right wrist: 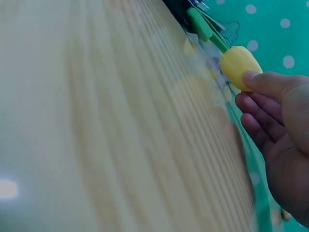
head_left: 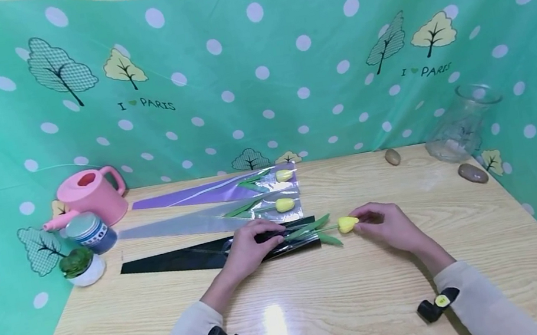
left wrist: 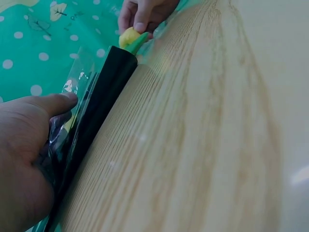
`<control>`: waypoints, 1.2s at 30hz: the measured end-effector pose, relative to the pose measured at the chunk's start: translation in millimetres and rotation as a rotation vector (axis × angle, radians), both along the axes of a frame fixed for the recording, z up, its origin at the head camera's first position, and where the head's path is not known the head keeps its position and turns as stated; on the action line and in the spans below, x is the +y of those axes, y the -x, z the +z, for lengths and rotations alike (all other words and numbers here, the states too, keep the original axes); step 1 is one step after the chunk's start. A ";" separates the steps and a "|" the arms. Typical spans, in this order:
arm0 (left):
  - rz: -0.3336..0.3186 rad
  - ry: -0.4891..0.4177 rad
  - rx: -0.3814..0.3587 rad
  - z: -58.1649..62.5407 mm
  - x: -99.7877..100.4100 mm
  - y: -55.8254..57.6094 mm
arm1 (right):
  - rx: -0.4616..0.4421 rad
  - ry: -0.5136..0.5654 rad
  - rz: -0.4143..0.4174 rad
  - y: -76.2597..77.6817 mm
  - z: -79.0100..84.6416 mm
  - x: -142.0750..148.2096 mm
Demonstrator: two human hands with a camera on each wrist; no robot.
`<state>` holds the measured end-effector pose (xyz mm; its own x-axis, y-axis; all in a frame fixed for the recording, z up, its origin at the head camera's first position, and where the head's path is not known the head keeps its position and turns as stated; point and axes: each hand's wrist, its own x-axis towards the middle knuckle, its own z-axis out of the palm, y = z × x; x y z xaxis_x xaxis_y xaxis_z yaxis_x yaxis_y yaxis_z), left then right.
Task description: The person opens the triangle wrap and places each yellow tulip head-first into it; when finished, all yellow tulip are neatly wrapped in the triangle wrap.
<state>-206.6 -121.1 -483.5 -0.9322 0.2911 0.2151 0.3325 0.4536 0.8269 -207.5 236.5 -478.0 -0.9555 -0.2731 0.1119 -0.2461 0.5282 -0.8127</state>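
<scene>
My right hand [head_left: 389,225] pinches the yellow bloom of an artificial tulip [head_left: 347,224] between thumb and fingers, the other fingers loosely bent in the right wrist view. The tulip's stem and lower leaves lie inside the mouth of a black flower sleeve [head_left: 177,260] with a clear front; its bloom and leaf tips stick out to the right. At the sleeve's right part, my left hand [head_left: 250,247] holds it, thumb on the clear film [left wrist: 83,79] in the left wrist view. Some of the left fingers are hidden behind the film.
Behind lie a grey sleeve [head_left: 171,226] and a purple sleeve [head_left: 171,199], each with a yellow tulip inside. A pink watering can [head_left: 98,197], a blue jar [head_left: 91,233] and a potted succulent [head_left: 87,271] stand left. A glass vase [head_left: 456,128] and two stones [head_left: 472,173] are at right.
</scene>
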 end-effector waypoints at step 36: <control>-0.005 0.015 0.001 6.1 -0.7 1.4 | -0.031 0.168 0.055 5.3 -6.1 -92.5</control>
